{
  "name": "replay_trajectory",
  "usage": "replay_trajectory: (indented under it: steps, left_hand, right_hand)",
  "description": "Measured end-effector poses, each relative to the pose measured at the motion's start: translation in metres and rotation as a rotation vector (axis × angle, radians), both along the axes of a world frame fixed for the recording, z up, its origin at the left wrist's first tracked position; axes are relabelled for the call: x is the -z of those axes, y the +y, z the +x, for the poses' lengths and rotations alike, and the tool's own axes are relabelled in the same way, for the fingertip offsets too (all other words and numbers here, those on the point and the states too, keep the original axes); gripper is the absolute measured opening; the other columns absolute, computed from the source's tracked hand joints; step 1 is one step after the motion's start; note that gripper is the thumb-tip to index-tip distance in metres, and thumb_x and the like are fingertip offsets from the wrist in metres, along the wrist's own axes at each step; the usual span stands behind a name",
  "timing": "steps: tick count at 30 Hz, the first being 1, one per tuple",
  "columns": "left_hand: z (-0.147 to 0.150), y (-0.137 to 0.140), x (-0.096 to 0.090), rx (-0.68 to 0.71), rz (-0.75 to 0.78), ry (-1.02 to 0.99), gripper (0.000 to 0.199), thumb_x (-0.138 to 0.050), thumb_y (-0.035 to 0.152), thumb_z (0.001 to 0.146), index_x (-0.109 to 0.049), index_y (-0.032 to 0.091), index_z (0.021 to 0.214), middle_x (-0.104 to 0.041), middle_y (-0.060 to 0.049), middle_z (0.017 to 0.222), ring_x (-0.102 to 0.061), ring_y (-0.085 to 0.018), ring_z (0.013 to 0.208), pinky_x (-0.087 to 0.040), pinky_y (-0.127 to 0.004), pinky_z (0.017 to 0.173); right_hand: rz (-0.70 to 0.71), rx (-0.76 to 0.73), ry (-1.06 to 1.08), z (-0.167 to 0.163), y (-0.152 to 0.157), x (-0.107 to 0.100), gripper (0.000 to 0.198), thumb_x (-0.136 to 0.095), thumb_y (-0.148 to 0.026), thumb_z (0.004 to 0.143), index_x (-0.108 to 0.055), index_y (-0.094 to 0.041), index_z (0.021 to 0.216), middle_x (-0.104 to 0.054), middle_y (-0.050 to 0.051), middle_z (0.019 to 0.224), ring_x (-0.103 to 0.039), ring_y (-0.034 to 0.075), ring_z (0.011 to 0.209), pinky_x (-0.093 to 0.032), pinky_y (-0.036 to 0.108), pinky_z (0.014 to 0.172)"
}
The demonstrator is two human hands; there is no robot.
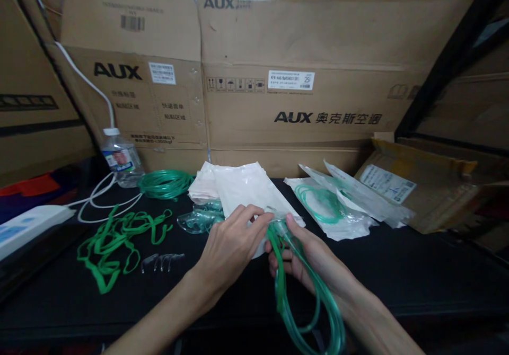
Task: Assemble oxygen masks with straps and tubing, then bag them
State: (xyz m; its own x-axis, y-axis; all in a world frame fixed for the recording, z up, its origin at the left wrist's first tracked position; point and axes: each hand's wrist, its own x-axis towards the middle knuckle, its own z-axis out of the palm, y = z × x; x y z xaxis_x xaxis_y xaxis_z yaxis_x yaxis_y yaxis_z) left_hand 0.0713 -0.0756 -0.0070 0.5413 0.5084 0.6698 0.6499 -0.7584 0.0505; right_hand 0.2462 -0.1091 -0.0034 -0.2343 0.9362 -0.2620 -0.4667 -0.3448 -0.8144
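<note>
My right hand [298, 251] grips a looped bundle of green tubing [336, 323], which hangs below it toward the table's front edge. A flat green strap [280, 275] hangs along with the loops. At the top of the bundle is a clear plastic piece [274, 214], its shape partly hidden by my fingers. My left hand [238, 238] has its fingertips closed on that piece from the left. Just behind both hands lies a white pouch [248, 188] on the black table. Clear greenish mask parts [202, 217] rest left of the pouch.
Left lie tangled green straps [119, 233], small clear fittings [163, 262], a green tubing coil [165, 184], a water bottle [121, 159] and a white power strip [32, 228]. Right are packaged tubing pouches [330, 206] and an opened carton [429, 180]. Cardboard walls [330, 42] stand behind.
</note>
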Motion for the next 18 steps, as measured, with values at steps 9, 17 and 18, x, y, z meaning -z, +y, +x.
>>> replay_trajectory:
  steps: [9,17,18]
  left_hand:
    - [0.007,0.002,-0.01,-0.025,-0.159,-0.08,0.026,-0.048,0.027,0.107,-0.065,0.025,0.126,-0.069,-0.004,0.107,-0.072,-0.018,0.089,-0.057,-0.026,0.071]
    - [0.028,-0.01,-0.017,0.09,-0.029,-0.119,0.023,-0.05,0.028,0.105,-0.072,0.025,0.114,-0.069,-0.004,0.099,-0.069,-0.018,0.085,-0.054,-0.026,0.066]
    - [0.031,-0.014,-0.016,0.098,-0.01,-0.124,0.022,-0.051,0.026,0.105,-0.072,0.024,0.111,-0.069,-0.004,0.098,-0.068,-0.019,0.084,-0.054,-0.027,0.067]
  right_hand:
    - [0.116,0.065,0.224,-0.006,-0.003,0.005,0.018,-0.066,-0.034,0.082,-0.071,-0.018,0.09,-0.077,0.006,0.087,-0.07,0.026,0.089,-0.054,0.043,0.088]
    - [0.215,0.307,0.133,-0.018,0.002,0.019,0.024,-0.08,-0.029,0.08,-0.071,-0.021,0.1,-0.078,0.003,0.1,-0.069,0.024,0.11,-0.054,0.035,0.097]
    - [0.213,0.338,0.123,-0.018,0.003,0.019,0.026,-0.082,-0.028,0.078,-0.071,-0.021,0.101,-0.078,0.002,0.102,-0.068,0.023,0.113,-0.053,0.033,0.099]
